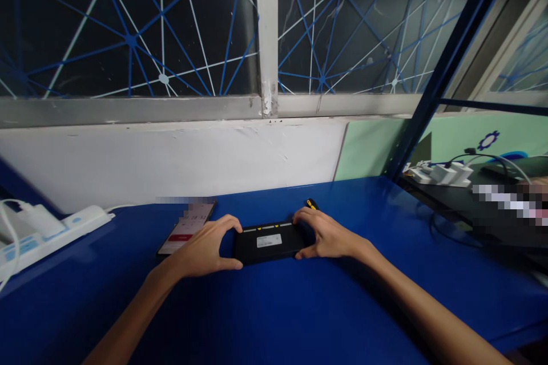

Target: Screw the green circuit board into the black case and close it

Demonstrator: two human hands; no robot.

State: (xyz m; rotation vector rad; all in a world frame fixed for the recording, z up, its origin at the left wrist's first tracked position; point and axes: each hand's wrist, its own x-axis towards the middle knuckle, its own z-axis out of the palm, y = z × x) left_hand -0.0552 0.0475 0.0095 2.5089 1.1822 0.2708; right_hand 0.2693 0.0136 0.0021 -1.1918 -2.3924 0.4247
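Note:
A flat black rectangular box point(282, 242) with a white printed label lies in front of me on the blue table, with light strips and small yellow marks along its far edge. My left hand point(209, 245) grips its left end, the thumb at the near corner and the fingers at the far one. At the right end, my right hand point(326, 234) is curled round the box the same way, hiding that end. Just beyond my right hand, a small black-and-yellow object point(312, 203) lies partly covered by it. A smartphone point(182, 238) with a lit screen lies beside and behind my left hand.
On the far left is a white power strip point(83, 219) with a plugged-in charger point(40, 221). A blue metal post point(445, 74) rises at the right. Beyond it, a dark surface holds another power strip point(456, 174) and cables. A white wall point(192, 159) and windows stand behind.

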